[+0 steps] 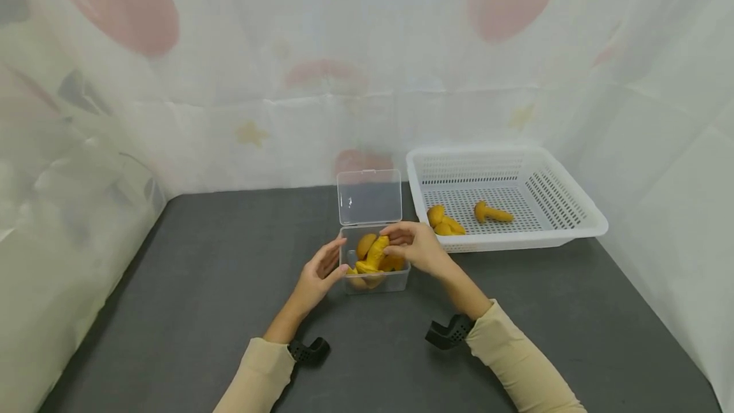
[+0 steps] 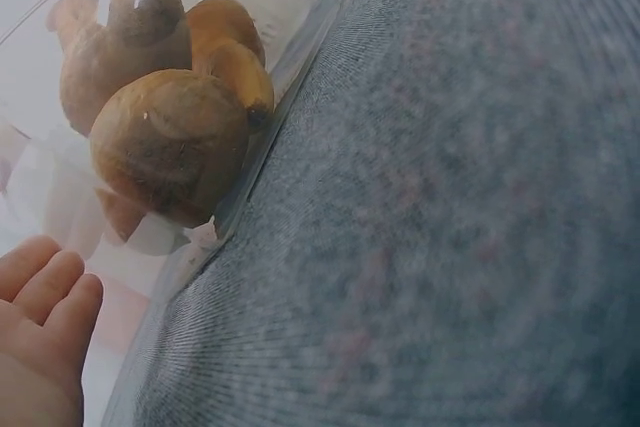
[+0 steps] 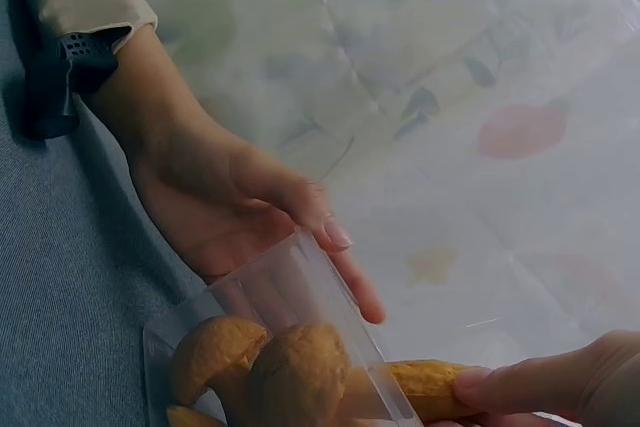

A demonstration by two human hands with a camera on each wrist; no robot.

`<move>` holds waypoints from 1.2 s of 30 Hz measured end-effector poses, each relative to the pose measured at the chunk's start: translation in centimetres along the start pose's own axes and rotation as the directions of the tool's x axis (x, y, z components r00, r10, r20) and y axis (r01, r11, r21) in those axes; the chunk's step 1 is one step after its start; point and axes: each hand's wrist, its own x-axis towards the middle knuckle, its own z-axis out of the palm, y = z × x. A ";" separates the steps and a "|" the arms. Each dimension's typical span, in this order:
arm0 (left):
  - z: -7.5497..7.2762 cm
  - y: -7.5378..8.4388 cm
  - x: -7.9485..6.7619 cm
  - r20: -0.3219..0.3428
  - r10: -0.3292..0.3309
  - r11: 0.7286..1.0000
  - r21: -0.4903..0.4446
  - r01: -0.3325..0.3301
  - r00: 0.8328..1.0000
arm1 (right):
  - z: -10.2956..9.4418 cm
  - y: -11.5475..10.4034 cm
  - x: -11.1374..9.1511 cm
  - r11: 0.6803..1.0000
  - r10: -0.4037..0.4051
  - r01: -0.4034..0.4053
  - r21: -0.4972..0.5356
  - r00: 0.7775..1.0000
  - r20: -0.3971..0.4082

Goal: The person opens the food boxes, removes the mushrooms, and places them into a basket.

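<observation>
At the mouth of the clear box [image 1: 394, 283], a yellow mushroom [image 1: 376, 251] is pinched by the right hand [image 1: 417, 247]; box's left side is flanked by the left hand [image 1: 315, 277], thumb and fingers wide

A creased white curtain [image 1: 373, 18] printed with pink ovals [image 1: 117, 5], pale yellow stars [image 1: 250, 134] and grey leaf-like shapes [image 1: 78, 91] hangs behind and beside a flat, dark grey tabletop [image 1: 201, 273].

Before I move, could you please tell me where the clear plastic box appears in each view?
Head: the clear plastic box is just below centre.
Left wrist: upper left, partly cut off.
Right wrist: bottom edge, left of centre, partly cut off.
Shared landmark: the left hand, near the box in each.
</observation>
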 end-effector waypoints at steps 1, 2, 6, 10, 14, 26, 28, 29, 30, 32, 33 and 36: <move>0.0 0.1 0.0 0.001 0.002 1.000 -0.001 -0.002 1.000 | -0.1 0.0 -0.1 1.000 0.000 0.000 0.005 1.000 -0.003; 0.1 0.1 -0.1 0.001 0.002 1.000 -0.001 -0.002 1.000 | -0.1 -0.1 -0.1 1.000 0.000 0.000 0.010 1.000 -0.007; 0.4 0.1 -0.1 -0.008 0.009 1.000 -0.014 -0.009 1.000 | -0.5 -0.1 -0.3 0.999 0.003 -0.002 0.040 1.000 -0.023; 0.7 -0.2 -0.1 -0.027 0.015 0.998 -0.054 -0.016 1.000 | -1.1 0.1 -0.5 0.996 0.035 -0.032 0.085 0.999 -0.038; 1.0 -0.2 0.0 -0.080 0.015 0.998 -0.065 -0.020 0.997 | -1.6 0.0 -0.7 0.992 0.059 -0.053 0.118 0.997 -0.045; 1.4 -0.4 0.3 -0.142 0.008 1.000 -0.011 -0.009 0.990 | -2.3 -0.1 -0.9 0.983 0.085 -0.076 0.168 0.995 -0.047; 1.4 -0.6 0.3 -0.145 0.024 0.999 -0.020 -0.027 0.989 | -2.4 -0.2 -0.9 0.981 0.085 -0.075 0.179 0.995 -0.046; 1.3 -0.6 0.3 -0.148 0.031 0.999 -0.027 -0.035 0.989 | -2.4 -0.2 -1.0 0.980 0.083 -0.073 0.183 0.995 -0.046; 1.3 -0.7 0.3 -0.151 0.034 0.999 -0.032 -0.040 0.988 | -2.4 -0.3 -1.0 0.980 0.080 -0.070 0.188 0.996 -0.046; 1.2 -0.7 0.3 -0.158 0.038 0.998 -0.035 -0.044 0.987 | -2.5 -0.4 -1.0 0.978 0.081 -0.069 0.196 0.996 -0.049; 1.2 -0.7 0.3 -0.162 0.039 0.998 -0.034 -0.045 0.986 | -2.5 -0.5 -1.1 0.976 0.088 -0.076 0.203 0.995 -0.051; 1.1 -0.7 0.2 -0.170 0.035 0.999 -0.031 -0.041 0.985 | -2.7 -0.7 -1.1 0.973 0.112 -0.098 0.207 0.992 -0.055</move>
